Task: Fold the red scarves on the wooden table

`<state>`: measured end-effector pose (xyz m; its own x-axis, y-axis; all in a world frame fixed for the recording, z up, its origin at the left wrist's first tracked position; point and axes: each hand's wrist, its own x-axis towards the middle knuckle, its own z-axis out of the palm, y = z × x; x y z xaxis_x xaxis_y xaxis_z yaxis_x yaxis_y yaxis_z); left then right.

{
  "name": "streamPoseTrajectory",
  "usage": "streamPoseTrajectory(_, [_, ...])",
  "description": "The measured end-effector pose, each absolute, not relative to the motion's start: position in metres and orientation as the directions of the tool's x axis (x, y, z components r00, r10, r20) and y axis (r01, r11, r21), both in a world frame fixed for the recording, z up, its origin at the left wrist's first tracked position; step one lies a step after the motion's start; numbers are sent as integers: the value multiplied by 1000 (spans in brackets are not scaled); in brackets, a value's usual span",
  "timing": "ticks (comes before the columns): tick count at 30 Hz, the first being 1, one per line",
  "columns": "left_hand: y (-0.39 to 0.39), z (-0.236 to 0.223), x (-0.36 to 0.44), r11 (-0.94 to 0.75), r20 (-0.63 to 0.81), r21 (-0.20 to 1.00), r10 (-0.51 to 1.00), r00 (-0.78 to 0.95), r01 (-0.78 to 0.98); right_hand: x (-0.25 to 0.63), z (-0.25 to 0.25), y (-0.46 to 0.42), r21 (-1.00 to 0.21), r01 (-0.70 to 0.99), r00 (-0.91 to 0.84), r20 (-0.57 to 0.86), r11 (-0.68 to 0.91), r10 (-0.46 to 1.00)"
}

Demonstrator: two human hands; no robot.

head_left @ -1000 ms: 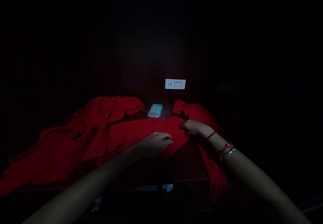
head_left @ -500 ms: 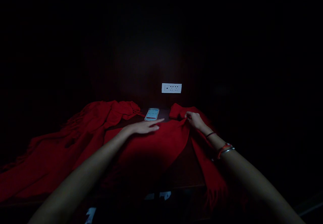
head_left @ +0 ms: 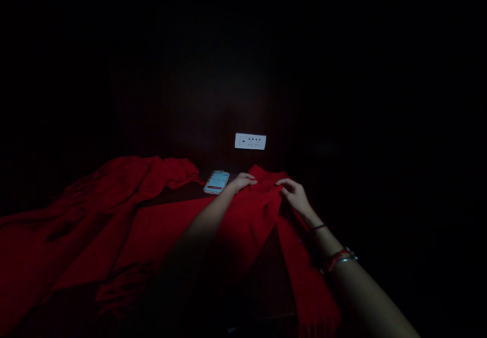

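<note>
A red fringed scarf point(head_left: 243, 226) lies spread across the dark tabletop, its upper right edge lifted. My right hand point(head_left: 294, 196) pinches that edge between thumb and fingers. Close by on the left, my left hand point(head_left: 244, 181) has its fingers bent and pressed together on the red cloth near the same edge. Under and behind both hands is another red scarf point(head_left: 304, 272), whose fringed end hangs toward me on the right. Where the two cloths meet between my hands is hard to make out.
A lit phone point(head_left: 216, 182) lies just left of my left hand. More rumpled red scarves point(head_left: 125, 180) cover the left side. A white socket panel point(head_left: 250, 141) is on the dark wall behind. The surroundings are very dark.
My left hand has gone from lying flat on the scarf to closing at its edge near my right hand. The view has shifted slightly; my right hand keeps its pinch.
</note>
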<state>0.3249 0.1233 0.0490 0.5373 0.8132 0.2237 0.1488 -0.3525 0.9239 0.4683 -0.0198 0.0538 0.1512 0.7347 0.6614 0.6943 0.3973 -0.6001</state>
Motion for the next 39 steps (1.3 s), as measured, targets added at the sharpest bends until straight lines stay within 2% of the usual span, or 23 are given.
streamPoseTrajectory(2, [135, 60, 322, -362, 254, 917, 851, 459, 165, 472, 57, -16, -552, 763, 167, 670, 335, 723])
streamPoseTrajectory(5, [151, 74, 321, -416, 318, 876, 878, 358, 243, 472, 66, -6, -377, 906, 120, 661, 190, 740])
streamPoseTrajectory(7, [153, 77, 323, -520, 414, 752, 851, 324, 405, 469, 71, 2, -218, 972, 59, 581, 85, 812])
streamPoseTrajectory(10, [135, 69, 317, -628, 506, 458, 766, 396, 629, 467, 72, 9, -17, 999, 52, 396, -50, 917])
streamPoseTrajectory(13, [100, 51, 288, -718, 441, 294, 688, 576, 631, 467, 70, 8, 75, 988, 108, 296, -136, 949])
streamPoseTrajectory(17, [53, 22, 214, -837, 305, 114, 542, 783, 535, 455, 70, -10, 58, 988, 112, 357, -141, 927])
streamPoseTrajectory(19, [40, 11, 177, -854, 166, 92, 520, 838, 512, 437, 69, -25, -8, 995, 96, 386, -101, 918])
streamPoseTrajectory(22, [34, 3, 140, -826, -27, 134, 549, 835, 547, 402, 57, -50, -136, 987, -62, 196, 90, 979])
streamPoseTrajectory(24, [36, 2, 129, -793, -72, 142, 588, 805, 592, 380, 43, -65, -189, 968, -166, 12, 165, 986])
streamPoseTrajectory(26, [38, 2, 124, -755, -84, 132, 637, 766, 642, 366, 29, -78, -167, 979, -136, -106, 117, 985])
streamPoseTrajectory(29, [36, 2, 119, -706, -103, 131, 689, 717, 697, 361, 23, -89, -113, 991, -96, -195, 75, 976])
streamPoseTrajectory(32, [29, 2, 112, -668, -113, 137, 723, 681, 732, 362, 31, -85, -122, 985, -145, -165, 126, 976])
streamPoseTrajectory(35, [21, 3, 107, -629, -134, 147, 752, 645, 764, 358, 32, -70, -96, 995, 12, -65, -18, 998])
streamPoseTrajectory(39, [14, 6, 108, -604, -167, 155, 764, 623, 782, 356, 15, -45, -77, 980, 166, -203, -184, 965])
